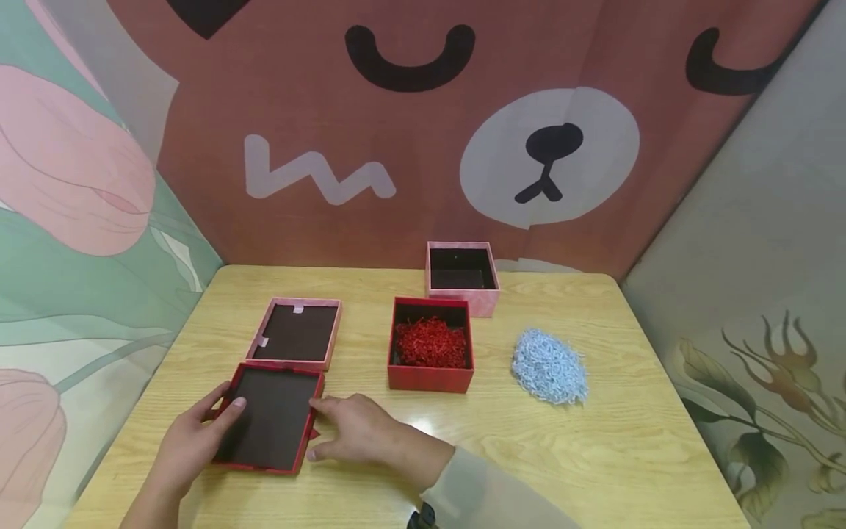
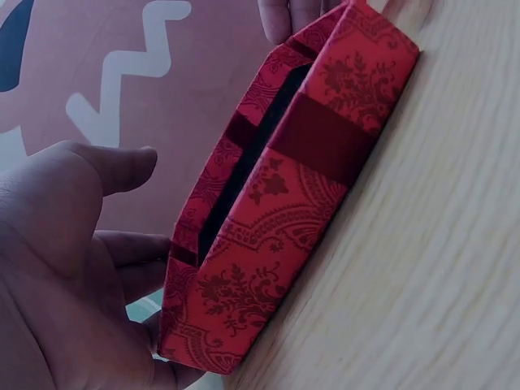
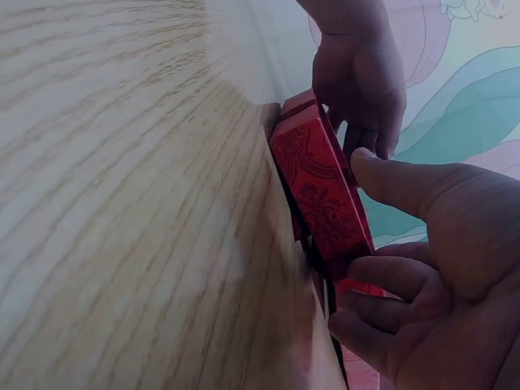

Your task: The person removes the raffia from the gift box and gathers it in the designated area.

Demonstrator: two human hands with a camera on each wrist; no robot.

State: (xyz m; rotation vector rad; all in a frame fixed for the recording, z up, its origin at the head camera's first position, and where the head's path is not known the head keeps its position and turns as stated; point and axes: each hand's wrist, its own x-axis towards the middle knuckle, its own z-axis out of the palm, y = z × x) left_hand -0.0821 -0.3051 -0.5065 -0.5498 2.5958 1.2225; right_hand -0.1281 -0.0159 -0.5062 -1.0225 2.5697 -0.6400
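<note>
A shallow red patterned box lid (image 1: 271,419) lies with its black inside facing up, on the front left of the table. My left hand (image 1: 192,437) holds its left side, the thumb reaching over the rim and the fingers against the outer wall. In the left wrist view the left thumb stands clear of the lid (image 2: 276,211). At the opposite side my right hand (image 1: 363,430) touches the edge with loosely bent fingers. The right wrist view shows these fingers at a corner of the lid (image 3: 317,187), with a dark gap under it.
Behind the red lid lies a pink-rimmed lid (image 1: 297,334), black inside. A red box (image 1: 429,380) contains red shredded filler (image 1: 431,343). Near the back wall stands a pink box (image 1: 485,301). Right of them is a pile of pale blue shredded filler (image 1: 550,367).
</note>
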